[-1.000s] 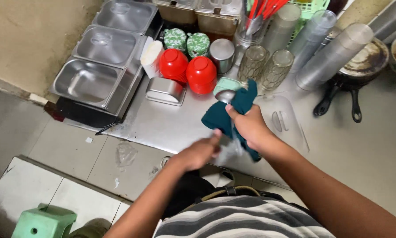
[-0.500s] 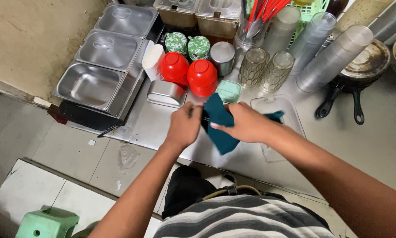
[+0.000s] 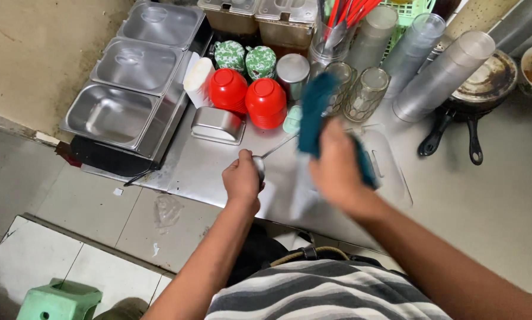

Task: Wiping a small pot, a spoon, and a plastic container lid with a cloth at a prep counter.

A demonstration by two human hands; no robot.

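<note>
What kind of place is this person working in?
Probably a small food stall or eatery kitchen: steel serving trays beside a metal counter, stacked plastic cups, and red bowls.

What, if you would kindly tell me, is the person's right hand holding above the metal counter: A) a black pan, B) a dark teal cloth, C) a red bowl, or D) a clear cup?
B: the right hand has its grip on a dark teal cloth, blurred in motion, while the left hand holds a metal spoon; the red bowls stand untouched on the counter.
</note>
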